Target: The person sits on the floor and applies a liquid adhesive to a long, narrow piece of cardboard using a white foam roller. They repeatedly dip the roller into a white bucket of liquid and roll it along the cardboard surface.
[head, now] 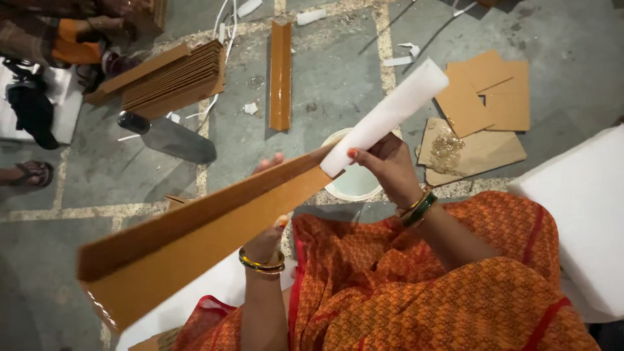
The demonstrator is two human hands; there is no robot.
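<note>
Seated on a grey concrete floor (338, 78), in orange patterned cloth. Left hand (268, 237) mostly hidden behind a long folded brown cardboard angle strip (195, 234); fingertips showing above its upper edge, thumb below, so wrapped around the strip, supporting it from beneath. Right hand (385, 168) closed around a white foam strip (390, 114), gripping it near the lower end, where the foam meets the upper end of the cardboard strip. Foam slanting up and away from that end, cardboard slanting down toward the camera.

Directly beyond the cardboard strip's upper end, partly hidden by the right hand: a round white bowl (354, 185). Farther beyond the strip: a stack of similar folded cardboard angles (172, 78), a single upright-lying brown strip (280, 75), a trowel-like metal blade (172, 138). Past the foam's far end: flat cardboard pieces (484, 97). To the right of the strip, well apart: a white foam block (585, 214).
</note>
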